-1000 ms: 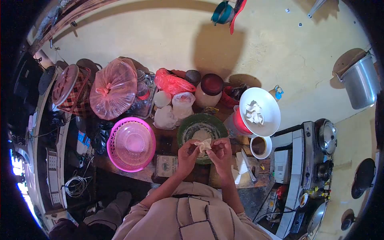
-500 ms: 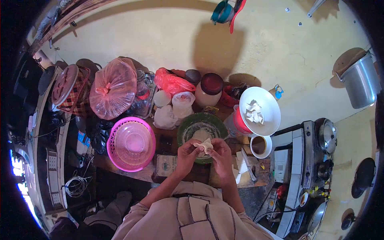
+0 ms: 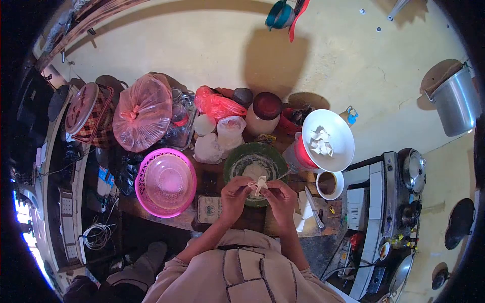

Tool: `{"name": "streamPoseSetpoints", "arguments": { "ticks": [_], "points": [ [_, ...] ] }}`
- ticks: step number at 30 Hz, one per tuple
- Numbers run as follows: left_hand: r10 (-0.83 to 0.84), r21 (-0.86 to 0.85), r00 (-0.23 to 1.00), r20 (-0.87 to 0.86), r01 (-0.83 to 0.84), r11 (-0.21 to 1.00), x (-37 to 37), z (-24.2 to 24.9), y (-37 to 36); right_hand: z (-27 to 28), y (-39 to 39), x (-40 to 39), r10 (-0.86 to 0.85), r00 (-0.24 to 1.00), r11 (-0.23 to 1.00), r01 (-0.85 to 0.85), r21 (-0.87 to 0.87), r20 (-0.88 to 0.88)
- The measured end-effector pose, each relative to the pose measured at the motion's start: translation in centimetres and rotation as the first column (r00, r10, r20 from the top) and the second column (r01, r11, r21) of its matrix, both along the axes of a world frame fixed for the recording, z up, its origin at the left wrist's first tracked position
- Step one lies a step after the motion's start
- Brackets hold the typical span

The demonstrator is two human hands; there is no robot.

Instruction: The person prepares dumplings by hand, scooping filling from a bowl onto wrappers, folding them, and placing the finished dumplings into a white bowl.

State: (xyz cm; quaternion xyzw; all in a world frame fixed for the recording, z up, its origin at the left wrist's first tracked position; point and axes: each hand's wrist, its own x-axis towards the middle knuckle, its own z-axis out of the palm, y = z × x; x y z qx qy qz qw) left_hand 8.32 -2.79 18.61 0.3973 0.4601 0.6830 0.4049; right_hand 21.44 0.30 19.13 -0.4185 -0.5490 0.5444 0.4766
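Between both hands, a small folded piece of pale dough [image 3: 259,186] is pinched over the front of a green bowl [image 3: 233,164] dusted with white flour. My left hand [image 3: 235,196] closes its fingertips on the dough's left side. From the right, my right hand [image 3: 281,196] pinches the other side. White folded pieces [image 3: 321,141] lie in a white bowl [image 3: 341,132] at the right, which rests on a red container [image 3: 301,153]. A knife [image 3: 314,208] lies beside white sheets [image 3: 302,212] on a board to the right of my right hand.
A pink basket [image 3: 143,194] stands at the left, near a small box [image 3: 209,209]. Plastic bags [image 3: 220,103] and a lidded jar [image 3: 263,116] line the back. A cup of dark liquid [image 3: 327,184] sits at the right, before a stove [image 3: 390,194].
The dough piece looks more tightly gathered. My fingers have shifted slightly around it, and my right hand has turned a little.
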Motion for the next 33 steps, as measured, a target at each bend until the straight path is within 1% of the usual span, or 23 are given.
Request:
{"name": "streamPoseSetpoints", "arguments": {
  "ticks": [1, 4, 7, 8, 10, 11, 13, 16, 17, 19, 22, 23, 25, 27, 28, 29, 30, 31, 32, 33],
  "points": [
    [-0.010, 0.013, 0.999, -0.035, 0.010, 1.000, -0.1, 0.4, 0.1, 0.0, 0.0, 0.2, -0.009, 0.999, 1.000, 0.008, 0.014, 0.041],
    [-0.049, 0.015, 0.990, -0.133, 0.051, 0.999, -0.3, 0.8, 0.2, 0.6, 0.1, 0.4, -0.007, 0.998, 0.998, 0.004, 0.056, 0.055],
    [-0.098, 0.016, 0.973, -0.207, 0.104, 0.994, -0.5, 0.7, 0.4, 0.8, 0.2, 0.8, -0.007, 0.992, 0.998, 0.000, 0.060, 0.122],
    [-0.115, 0.019, 0.966, -0.230, 0.123, 0.992, -0.6, 0.7, 0.4, 0.8, 0.2, 0.9, -0.002, 0.993, 0.999, -0.003, 0.039, 0.116],
    [-0.170, -0.044, 0.985, -0.033, 0.168, 0.985, -0.2, 0.6, 0.4, 0.7, 0.2, 1.1, 0.008, 0.995, 1.000, -0.008, -0.003, 0.104],
    [-0.191, -0.071, 0.979, 0.068, 0.196, 0.978, 0.0, 0.6, 0.3, 0.6, 0.2, 1.1, 0.019, 0.999, 0.999, -0.017, -0.033, 0.050],
    [-0.188, -0.090, 0.979, 0.082, 0.195, 0.977, 0.3, 0.1, 0.3, 0.4, 0.3, 1.1, 0.036, 0.998, 0.995, -0.041, -0.089, -0.059],
    [-0.138, -0.118, 0.987, 0.083, 0.147, 0.982, 0.8, 0.1, 0.4, 1.5, 0.6, 1.5, 0.065, 0.995, 0.988, -0.074, -0.137, -0.072],
    [-0.117, -0.126, 0.990, 0.082, 0.127, 0.984, 1.0, 0.3, 0.6, 2.0, 0.7, 1.5, 0.063, 0.994, 0.992, -0.073, -0.101, -0.094],
    [-0.156, -0.131, 0.983, 0.094, 0.168, 0.977, 1.2, 0.7, 0.9, 3.1, 1.0, 1.7, 0.058, 0.990, 0.998, -0.062, -0.028, -0.131],
    [-0.200, -0.135, 0.977, 0.070, 0.208, 0.969, 1.5, 0.6, 1.5, 3.6, 1.7, 3.3, 0.240, 0.967, 0.969, -0.233, -0.083, 0.086],
    [-0.210, -0.135, 0.976, 0.054, 0.215, 0.967, 1.6, 0.6, 1.6, 3.7, 2.1, 3.8, 0.291, 0.934, 0.952, -0.304, 0.032, 0.208],
    [-0.214, -0.107, 0.972, 0.099, 0.224, 0.969, 1.9, 0.8, 1.6, 4.0, 3.1, 4.8, 0.330, 0.826, 0.856, -0.466, 0.225, 0.456],
    [-0.220, -0.086, 0.964, 0.148, 0.234, 0.968, 1.9, 0.8, 1.4, 4.6, 3.5, 6.0, 0.347, 0.893, 0.911, -0.393, 0.121, 0.286],
    [-0.222, -0.080, 0.959, 0.176, 0.238, 0.968, 1.6, 0.6, 1.1, 6.0, 3.8, 6.2, 0.344, 0.918, 0.930, -0.362, 0.063, 0.198],
    [-0.222, -0.075, 0.954, 0.204, 0.241, 0.968, 1.2, 0.3, 0.7, 8.7, 4.3, 7.1, 0.223, 0.897, 0.943, -0.298, 0.149, 0.382],
    [-0.206, -0.110, 0.961, 0.184, 0.228, 0.967, 0.8, -0.6, 0.3, 8.9, 5.6, 8.7, 0.165, 0.907, 0.952, -0.248, 0.177, 0.387],
    [-0.189, -0.145, 0.968, 0.164, 0.213, 0.966, 0.2, -2.1, 0.0, 10.3, 6.7, 9.7, 0.126, 0.935, 0.976, -0.177, 0.128, 0.332],
    [-0.171, -0.180, 0.975, 0.143, 0.196, 0.964, -0.2, -3.3, -0.4, 11.4, 8.5, 10.8, 0.043, 0.873, 0.965, -0.163, 0.207, 0.486],
    [-0.140, -0.201, 0.978, 0.153, 0.170, 0.965, -0.6, -3.9, -0.8, 12.2, 10.2, 11.6, -0.080, 0.729, 0.969, -0.103, 0.224, 0.680]
  ]
}}
